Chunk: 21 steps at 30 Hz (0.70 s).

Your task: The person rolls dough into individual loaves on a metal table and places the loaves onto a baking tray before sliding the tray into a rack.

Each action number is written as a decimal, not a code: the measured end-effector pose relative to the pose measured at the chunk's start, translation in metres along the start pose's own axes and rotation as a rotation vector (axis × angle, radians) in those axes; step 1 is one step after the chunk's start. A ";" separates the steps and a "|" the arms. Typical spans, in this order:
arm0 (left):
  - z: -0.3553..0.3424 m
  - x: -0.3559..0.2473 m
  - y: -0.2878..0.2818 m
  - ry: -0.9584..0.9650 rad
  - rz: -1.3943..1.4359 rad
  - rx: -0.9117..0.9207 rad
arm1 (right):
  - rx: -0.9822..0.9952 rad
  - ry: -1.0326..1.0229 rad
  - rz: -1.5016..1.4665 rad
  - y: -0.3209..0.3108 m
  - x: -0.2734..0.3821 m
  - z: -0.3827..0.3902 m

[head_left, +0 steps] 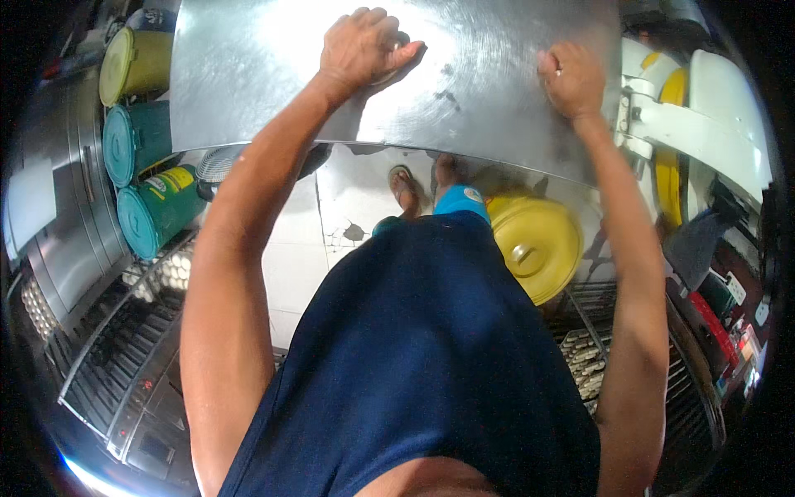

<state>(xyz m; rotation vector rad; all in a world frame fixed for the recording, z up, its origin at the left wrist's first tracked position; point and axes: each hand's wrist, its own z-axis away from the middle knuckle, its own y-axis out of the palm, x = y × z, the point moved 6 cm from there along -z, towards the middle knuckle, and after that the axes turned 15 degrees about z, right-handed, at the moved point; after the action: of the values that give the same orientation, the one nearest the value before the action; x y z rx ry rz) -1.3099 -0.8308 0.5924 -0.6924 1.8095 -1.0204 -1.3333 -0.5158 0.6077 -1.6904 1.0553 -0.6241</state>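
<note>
My left hand point(364, 50) is closed over a small pale object point(386, 75) on the steel tabletop point(248, 66), near its middle; the object is mostly hidden under the hand, so I cannot make out what it is. At the right part of the same metal surface my right hand point(571, 79) is curled closed, knuckles up. Whatever its fingers may hold is hidden. The two hands are apart, with shiny bare steel between them.
Yellow point(124, 70) and teal lidded drums point(124, 145) stand left. A yellow lidded bin point(538, 248) is on the tiled floor point(290, 273) by my legs. White equipment point(696, 124) stands right. Wire racks point(108, 348) with egg trays point(170, 273) flank me low down.
</note>
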 end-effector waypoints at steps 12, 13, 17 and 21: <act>0.008 -0.021 -0.020 0.093 0.045 -0.033 | 0.016 -0.042 -0.027 -0.017 0.007 0.007; 0.004 -0.015 -0.032 0.077 0.103 -0.065 | 0.023 -0.041 -0.019 -0.022 0.013 0.009; 0.024 -0.020 -0.033 -0.009 0.036 -0.060 | -0.005 -0.068 0.007 -0.035 0.031 0.011; 0.059 -0.048 -0.043 0.103 0.013 -0.187 | -0.182 -0.118 -0.010 -0.066 0.030 0.046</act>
<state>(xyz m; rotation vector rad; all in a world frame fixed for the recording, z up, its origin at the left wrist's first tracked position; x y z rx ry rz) -1.2343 -0.8350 0.6367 -0.7513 2.0145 -0.8998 -1.2589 -0.5122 0.6503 -1.8670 1.0449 -0.4396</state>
